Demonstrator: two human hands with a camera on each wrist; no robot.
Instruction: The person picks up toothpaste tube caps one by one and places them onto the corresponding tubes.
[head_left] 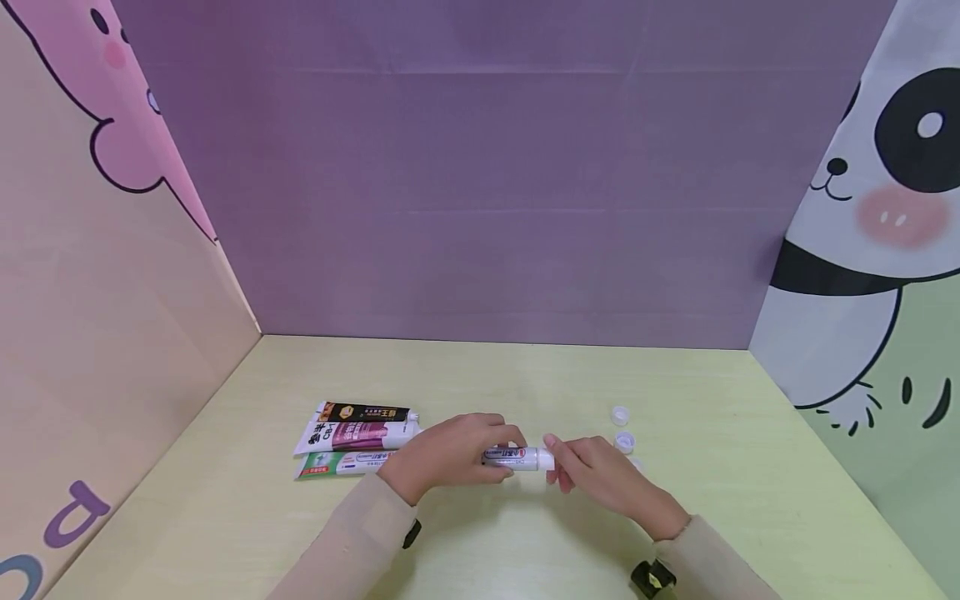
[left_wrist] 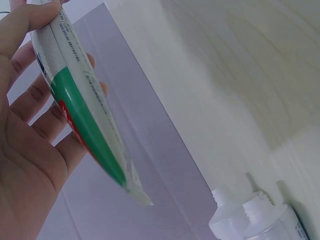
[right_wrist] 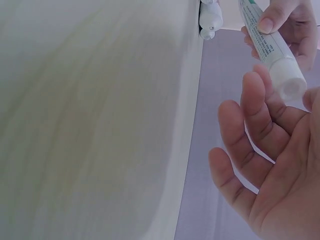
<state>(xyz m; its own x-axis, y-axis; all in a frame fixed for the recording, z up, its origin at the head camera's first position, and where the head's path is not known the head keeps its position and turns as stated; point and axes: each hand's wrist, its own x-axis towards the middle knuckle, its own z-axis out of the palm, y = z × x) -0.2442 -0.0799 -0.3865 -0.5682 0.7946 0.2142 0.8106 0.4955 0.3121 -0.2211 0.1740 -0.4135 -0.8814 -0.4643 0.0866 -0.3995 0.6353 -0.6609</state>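
Observation:
A white toothpaste tube (head_left: pixel 510 457) with a green and red tail end (left_wrist: pixel 92 125) lies across my left hand (head_left: pixel 461 450), whose thumb and fingers grip it above the table. At its right end is a white cap (right_wrist: pixel 288 80). My right hand (head_left: pixel 600 471) pinches this cap between thumb and index finger, while its other fingers stay loosely bent in the right wrist view. Left of my hands lie a black toothpaste tube (head_left: pixel 365 413), a purple and white toothpaste tube (head_left: pixel 360 435) and a green and white toothpaste tube (head_left: pixel 348 463), side by side.
Beside my right hand, loose white caps (head_left: pixel 619 415) rest on the pale wooden table (head_left: pixel 525 375), one partly hidden by the hand. Uncapped threaded nozzles (left_wrist: pixel 260 210) of the lying tubes show in the left wrist view. A purple wall (head_left: pixel 502 183) closes off the back, with printed side panels.

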